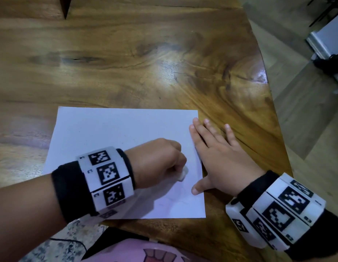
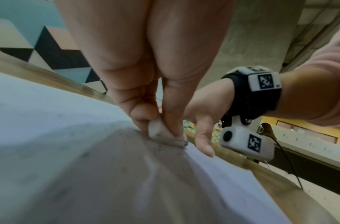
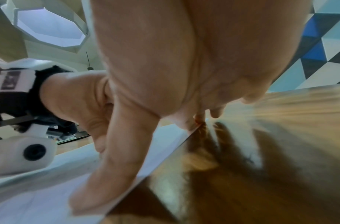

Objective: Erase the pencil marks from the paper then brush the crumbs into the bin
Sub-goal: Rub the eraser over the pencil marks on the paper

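Head view: left hand (image 1: 160, 163) clamped on a white eraser (image 1: 183, 173) against the paper (image 1: 111, 133) on the table (image 1: 145, 53); right hand (image 1: 217, 156) lay flat, fingers apart, pinning the paper's right edge. Faint marks remained near the bottom, so erasing looked mid-way; no bin in view.

Left wrist view: dark crumbs (image 2: 161, 146) beside the eraser, unbrushed.

Right wrist view: thumb (image 3: 107, 181) on the paper. No readable writing, only wristband marker codes.
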Tool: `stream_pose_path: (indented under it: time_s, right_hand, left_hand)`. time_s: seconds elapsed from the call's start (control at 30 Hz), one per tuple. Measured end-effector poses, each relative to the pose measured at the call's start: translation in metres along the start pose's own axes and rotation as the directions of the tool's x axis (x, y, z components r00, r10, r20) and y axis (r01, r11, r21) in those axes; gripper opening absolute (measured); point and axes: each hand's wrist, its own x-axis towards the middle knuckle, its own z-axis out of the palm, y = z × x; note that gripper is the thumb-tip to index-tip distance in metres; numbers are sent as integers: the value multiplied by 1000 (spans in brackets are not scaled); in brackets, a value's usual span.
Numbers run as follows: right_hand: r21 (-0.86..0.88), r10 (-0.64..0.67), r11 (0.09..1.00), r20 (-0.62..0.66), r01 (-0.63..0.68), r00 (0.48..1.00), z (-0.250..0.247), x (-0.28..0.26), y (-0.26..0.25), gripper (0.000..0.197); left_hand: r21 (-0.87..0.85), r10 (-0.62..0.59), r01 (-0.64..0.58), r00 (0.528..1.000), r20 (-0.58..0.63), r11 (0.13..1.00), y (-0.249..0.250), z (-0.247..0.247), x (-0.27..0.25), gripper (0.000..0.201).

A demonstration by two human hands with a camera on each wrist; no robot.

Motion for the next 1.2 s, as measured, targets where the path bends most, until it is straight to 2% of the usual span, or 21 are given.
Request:
stream_pose_path:
  time_s: [0.07, 0.17, 0.2, 0.27, 0.3, 0.33, 0.37, 0.43, 0.5, 0.57, 0.63, 0.73, 0.83, 0.9, 0.97, 1.07, 1.1, 1.13, 1.17, 1.2]
  right_hand:
    - [-3, 1, 1000, 2, -1, 1000, 0, 0, 0, 136]
    - [-4, 4, 1000, 12, -4, 1000, 0, 1, 1, 136]
    - [-4, 4, 1000, 15, -4, 1000, 0, 0, 1, 136]
    - [0, 4, 1000, 21, -4, 1000, 0, 0, 0, 136]
    - [0, 4, 1000, 21, -4, 1000, 0, 0, 0, 136]
    - [-2, 5, 1000, 20, -5, 1000, 0, 0, 0, 136]
    - [-4, 5, 1000, 20, -5, 1000, -1, 0, 0, 136]
    - [-8, 6, 1000, 24, -5, 1000, -1, 1, 0, 136]
    - [-8, 8, 1000, 27, -8, 1000, -1, 1, 0, 136]
    - [-8, 10, 1000, 27, -10, 1000, -1, 1, 0, 137]
    - [-7, 9, 1000, 23, -9, 1000, -1, 1, 0, 137]
    - [-6, 7, 1000, 13, -7, 1000, -1, 0, 0, 136]
    - [-15, 7, 1000, 7, -7, 1000, 0, 0, 0, 135]
    - [-9, 8, 1000, 2, -8, 1000, 0, 0, 1, 135]
    - [2, 5, 1000, 2, -5, 1000, 1, 0, 1, 136]
    - [6, -2, 1000, 4, 2, 1000, 1, 0, 3, 137]
    - [4, -5, 1000, 2, 5, 1000, 2, 0, 3, 137]
    - [-2, -8, 1000, 1, 8, 1000, 2, 1, 3, 137]
    - [-10, -10, 1000, -3, 10, 1000, 2, 1, 3, 137]
    - [-19, -11, 1000, -6, 11, 1000, 2, 1, 3, 136]
  left_hand:
    - [5, 14, -15, 995, 97, 1000, -2, 6, -14, 14]
    - [-90, -95, 111, 982, 161, 990, -11, 23, -34, 12]
    - [-77, -112, 126, 981, 161, 989, -10, 23, -35, 13]
    - [1, -64, 64, 988, 140, 998, -12, 24, -31, 14]
    - [-3, -23, 23, 996, 91, 1000, -10, 21, -24, 14]
    - [-81, -5, 7, 1000, 31, 997, -7, 20, -19, 12]
    - [-62, 35, -35, 999, 7, 997, -1, 17, -15, 9]
    - [-11, 78, -78, 996, 47, 997, -3, 17, -22, 9]
    - [-61, 64, -53, 980, 191, 997, -4, 16, -38, 13]
    - [-12, 66, -65, 967, 247, 998, -4, 20, -48, 21]
    - [-17, 43, -41, 989, 145, 999, -7, 19, -46, 21]
    - [-49, 0, 0, 1000, 0, 999, -1, 10, -15, 18]
    - [-22, 8, -9, 999, -54, 1000, 10, 4, 10, 15]
    - [-10, 25, -25, 1000, -11, 1000, 10, 7, 9, 21]
    - [40, 58, -62, 994, 88, 997, 6, 21, -1, 23]
    - [200, 14, -55, 979, 203, 978, -11, 37, -19, 10]
    - [184, -4, -37, 976, 217, 982, -12, 37, -19, 10]
    - [184, 30, -72, 975, 222, 980, -10, 32, -15, 11]
    - [110, 12, -35, 979, 205, 993, -6, 27, -7, 12]
    - [93, -1, -11, 992, 126, 996, -1, 20, 2, 13]
